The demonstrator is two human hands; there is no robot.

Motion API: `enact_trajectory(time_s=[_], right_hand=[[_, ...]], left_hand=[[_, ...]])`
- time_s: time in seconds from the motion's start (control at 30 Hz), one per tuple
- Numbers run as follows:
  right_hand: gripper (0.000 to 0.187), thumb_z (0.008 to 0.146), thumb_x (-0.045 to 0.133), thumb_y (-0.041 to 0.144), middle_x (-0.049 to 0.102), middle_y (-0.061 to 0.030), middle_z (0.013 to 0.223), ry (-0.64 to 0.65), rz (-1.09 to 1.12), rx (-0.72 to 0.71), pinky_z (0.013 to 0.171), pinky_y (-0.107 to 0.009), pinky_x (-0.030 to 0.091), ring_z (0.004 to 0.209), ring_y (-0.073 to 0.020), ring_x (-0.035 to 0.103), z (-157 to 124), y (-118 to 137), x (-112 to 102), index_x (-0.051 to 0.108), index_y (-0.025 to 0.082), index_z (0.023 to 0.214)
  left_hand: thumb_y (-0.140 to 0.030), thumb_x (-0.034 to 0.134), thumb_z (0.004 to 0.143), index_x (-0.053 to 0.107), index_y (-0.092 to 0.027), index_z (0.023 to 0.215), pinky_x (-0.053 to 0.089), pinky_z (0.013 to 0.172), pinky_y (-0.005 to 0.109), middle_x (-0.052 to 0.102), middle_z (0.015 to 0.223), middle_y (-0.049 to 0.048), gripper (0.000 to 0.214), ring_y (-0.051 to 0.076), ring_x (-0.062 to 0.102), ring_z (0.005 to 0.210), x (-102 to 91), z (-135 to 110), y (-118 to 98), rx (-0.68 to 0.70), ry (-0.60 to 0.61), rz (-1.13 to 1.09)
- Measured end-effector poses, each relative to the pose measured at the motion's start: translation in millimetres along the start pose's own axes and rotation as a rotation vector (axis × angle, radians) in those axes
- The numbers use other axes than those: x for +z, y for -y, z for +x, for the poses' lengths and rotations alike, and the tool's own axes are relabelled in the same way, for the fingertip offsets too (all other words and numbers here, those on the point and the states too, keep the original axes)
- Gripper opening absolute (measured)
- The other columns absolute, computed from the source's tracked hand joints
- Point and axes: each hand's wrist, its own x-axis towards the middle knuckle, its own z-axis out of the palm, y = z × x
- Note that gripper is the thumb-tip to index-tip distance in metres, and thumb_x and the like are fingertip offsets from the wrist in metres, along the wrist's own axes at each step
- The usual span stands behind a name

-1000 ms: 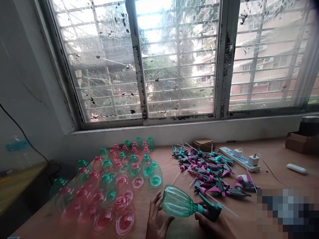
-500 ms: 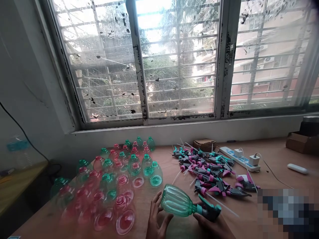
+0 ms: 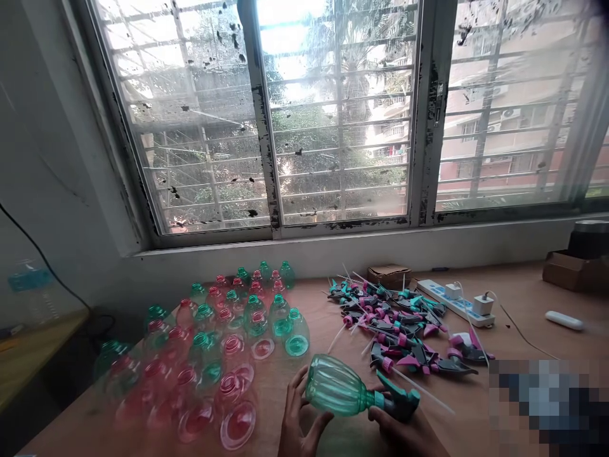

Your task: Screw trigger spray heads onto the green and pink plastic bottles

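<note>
A clear green ribbed spray bottle [image 3: 334, 386] lies on its side in the air at the table's near edge, its neck pointing right. My left hand [image 3: 299, 422] cups its base end, fingers behind and thumb below. On the neck sits a trigger sprayer [image 3: 402, 403] with a black body, green trigger and teal collar. My right hand [image 3: 404, 433] grips the sprayer from below, its thumb by the collar; most of its fingers are hidden. Open-necked green bottles [image 3: 295, 333] and pink bottles [image 3: 239, 416] stand to the left. Loose trigger sprayers [image 3: 409, 346] with thin tubes lie piled beyond my right hand.
A white power strip [image 3: 451, 301] with plugged-in adapters and a cable lies behind the pile. A cardboard piece [image 3: 389, 275] rests by the wall. At right are a white oblong object [image 3: 564, 320] and a brown box [image 3: 573, 270]. A pixelated patch covers the lower right.
Both hands keep their hold on the spray bottle, almost unmoved. The whole view has shifted very slightly.
</note>
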Motion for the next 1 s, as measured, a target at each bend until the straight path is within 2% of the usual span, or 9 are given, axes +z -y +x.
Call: enact_trajectory(time_s=[0.13, 0.23, 0.37, 0.47, 0.53, 0.6, 0.7, 0.87, 1.0], right_hand=[[0.048, 0.055, 0.085, 0.054, 0.067, -0.0013, 0.06, 0.057, 0.057, 0.034, 0.058, -0.035, 0.052, 0.064, -0.0257, 0.065, 1.2, -0.9, -1.3, 0.07, 0.02, 0.084], [0.041, 0.057, 0.085, 0.049, 0.073, -0.0036, 0.072, 0.015, -0.011, -0.012, 0.068, -0.036, 0.054, 0.075, -0.0286, 0.068, -2.7, 4.5, 0.9, 0.072, 0.022, 0.084], [0.037, 0.055, 0.086, 0.047, 0.076, -0.0043, 0.08, 0.018, -0.074, -0.065, 0.079, -0.037, 0.054, 0.086, -0.0327, 0.068, -5.4, 8.9, 3.4, 0.075, 0.023, 0.08], [0.042, 0.058, 0.084, 0.053, 0.073, -0.0034, 0.071, 0.021, -0.015, -0.018, 0.062, -0.034, 0.052, 0.068, -0.0269, 0.067, -2.7, 2.3, 2.2, 0.071, 0.022, 0.084], [0.046, 0.061, 0.083, 0.057, 0.069, -0.0006, 0.063, 0.026, 0.059, 0.029, 0.047, -0.029, 0.044, 0.049, -0.0182, 0.058, -0.6, -5.2, 1.1, 0.067, 0.021, 0.085], [0.048, 0.061, 0.083, 0.059, 0.066, 0.0015, 0.058, 0.02, 0.127, 0.045, 0.041, -0.025, 0.035, 0.041, -0.0127, 0.048, 0.2, -11.9, 0.7, 0.063, 0.022, 0.084], [0.049, 0.06, 0.084, 0.058, 0.065, 0.0013, 0.058, 0.006, 0.133, 0.038, 0.042, -0.024, 0.034, 0.043, -0.013, 0.05, -1.6, -15.1, 1.7, 0.064, 0.021, 0.084], [0.049, 0.057, 0.085, 0.056, 0.067, -0.0015, 0.065, 0.029, 0.044, -0.002, 0.052, -0.03, 0.045, 0.058, -0.0209, 0.062, -4.6, -3.8, 2.7, 0.07, 0.02, 0.087], [0.051, 0.056, 0.084, 0.059, 0.066, -0.0002, 0.061, 0.045, 0.074, 0.046, 0.046, -0.028, 0.041, 0.049, -0.0172, 0.056, -2.4, -0.1, 1.7, 0.067, 0.02, 0.085]], left_hand=[[-0.051, 0.075, 0.074, 0.056, -0.026, 0.132, 0.051, 0.101, 0.043, 0.046, 0.148, 0.0125, 0.066, 0.034, 0.055, 0.128, -0.9, -0.5, 0.2, 0.043, 0.002, 0.035], [-0.05, 0.077, 0.071, 0.052, -0.026, 0.134, 0.052, 0.1, 0.043, 0.049, 0.146, 0.0122, 0.071, 0.034, 0.058, 0.124, -0.2, -1.5, -4.1, 0.018, 0.009, -0.002], [-0.051, 0.069, 0.08, 0.052, -0.025, 0.132, 0.054, 0.097, 0.042, 0.049, 0.146, 0.0128, 0.06, 0.033, 0.06, 0.121, 0.1, -1.1, -5.7, -0.046, -0.005, -0.058], [-0.048, 0.072, 0.078, 0.055, -0.025, 0.13, 0.054, 0.098, 0.041, 0.047, 0.147, 0.0124, 0.059, 0.033, 0.059, 0.123, -1.1, -0.3, -2.8, -0.036, 0.01, -0.048], [-0.045, 0.076, 0.074, 0.055, -0.025, 0.13, 0.055, 0.095, 0.041, 0.047, 0.147, 0.0121, 0.062, 0.032, 0.061, 0.119, -1.8, -0.5, -1.4, -0.031, 0.029, -0.027], [-0.044, 0.081, 0.068, 0.055, -0.025, 0.129, 0.056, 0.092, 0.04, 0.049, 0.146, 0.0128, 0.069, 0.032, 0.065, 0.113, -1.8, -1.3, -1.7, -0.053, 0.038, -0.001], [-0.049, 0.082, 0.065, 0.054, -0.023, 0.127, 0.055, 0.094, 0.042, 0.052, 0.143, 0.015, 0.073, 0.033, 0.066, 0.113, -0.3, -2.1, -5.5, -0.096, 0.034, -0.019], [-0.059, 0.07, 0.076, 0.058, -0.019, 0.117, 0.056, 0.093, 0.04, 0.055, 0.141, 0.0176, 0.059, 0.032, 0.067, 0.11, -0.6, 0.5, -16.5, -0.182, 0.049, -0.128], [-0.053, 0.073, 0.076, 0.054, -0.022, 0.128, 0.055, 0.096, 0.039, 0.054, 0.143, 0.0147, 0.064, 0.031, 0.064, 0.116, -3.4, 2.1, -19.9, -0.137, 0.091, -0.06]])
